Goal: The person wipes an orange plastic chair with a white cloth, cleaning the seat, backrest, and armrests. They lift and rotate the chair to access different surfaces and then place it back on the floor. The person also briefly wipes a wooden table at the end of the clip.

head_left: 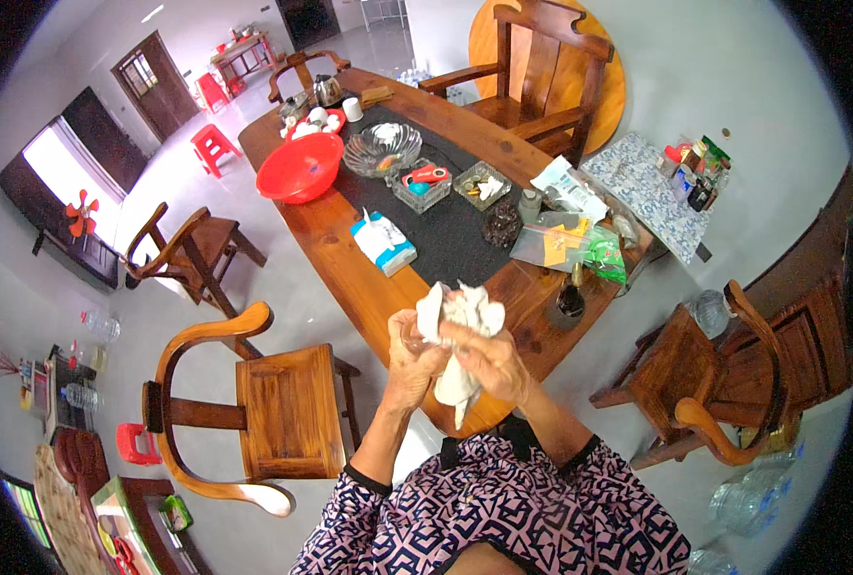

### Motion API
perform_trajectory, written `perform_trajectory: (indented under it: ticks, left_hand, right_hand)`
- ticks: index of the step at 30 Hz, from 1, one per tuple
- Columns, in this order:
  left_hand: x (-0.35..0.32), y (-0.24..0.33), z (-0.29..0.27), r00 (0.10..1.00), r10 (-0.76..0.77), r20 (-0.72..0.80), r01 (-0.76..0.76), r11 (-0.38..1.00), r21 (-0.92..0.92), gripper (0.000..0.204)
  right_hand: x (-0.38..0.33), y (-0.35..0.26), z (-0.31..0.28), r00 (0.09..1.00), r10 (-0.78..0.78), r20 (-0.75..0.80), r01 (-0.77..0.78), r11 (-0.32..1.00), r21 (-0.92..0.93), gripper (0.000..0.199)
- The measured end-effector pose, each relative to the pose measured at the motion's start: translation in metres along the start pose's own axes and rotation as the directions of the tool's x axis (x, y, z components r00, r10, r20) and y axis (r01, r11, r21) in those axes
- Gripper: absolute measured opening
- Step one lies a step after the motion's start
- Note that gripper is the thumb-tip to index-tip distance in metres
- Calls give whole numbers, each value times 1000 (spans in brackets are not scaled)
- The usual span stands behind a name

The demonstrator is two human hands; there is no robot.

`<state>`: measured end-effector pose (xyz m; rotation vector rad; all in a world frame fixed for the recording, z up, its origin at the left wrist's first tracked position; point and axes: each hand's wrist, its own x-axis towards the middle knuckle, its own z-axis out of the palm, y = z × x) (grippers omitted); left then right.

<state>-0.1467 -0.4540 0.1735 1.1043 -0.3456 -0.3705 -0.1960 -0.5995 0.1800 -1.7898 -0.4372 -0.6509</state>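
Over the near end of the wooden table (345, 278), both my hands are closed around a bunched white cloth (457, 385). My left hand (410, 369) grips its left side, thumb toward the middle. From the right, my right hand (494, 362) presses its fingers into the folds. Part of the cloth hangs below my hands, and its upper end is crumpled above them. Whether something is wrapped inside it, I cannot tell. Beyond my hands lies a blue and white tissue pack (383, 244), with a tissue sticking out.
A red basin (299, 169), a glass bowl (381, 150), a glass ashtray (482, 187) and a dark bottle (570, 299) stand on the table. Plastic packages, including a green bag (604, 257), lie at the right. Wooden chairs (288, 410) surround the table.
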Motion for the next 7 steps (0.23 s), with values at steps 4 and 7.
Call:
perform_trajectory:
  ticks: [4, 7]
  left_hand:
    - [-5, 10, -4, 983, 24, 181, -73, 960, 271, 64]
    - [-4, 9, -5, 974, -18, 224, -77, 910, 407, 70]
  right_hand:
    - [7, -11, -20, 976, -102, 191, 143, 967, -210, 28]
    - [1, -6, -27, 950, 87, 299, 15, 947, -321, 26]
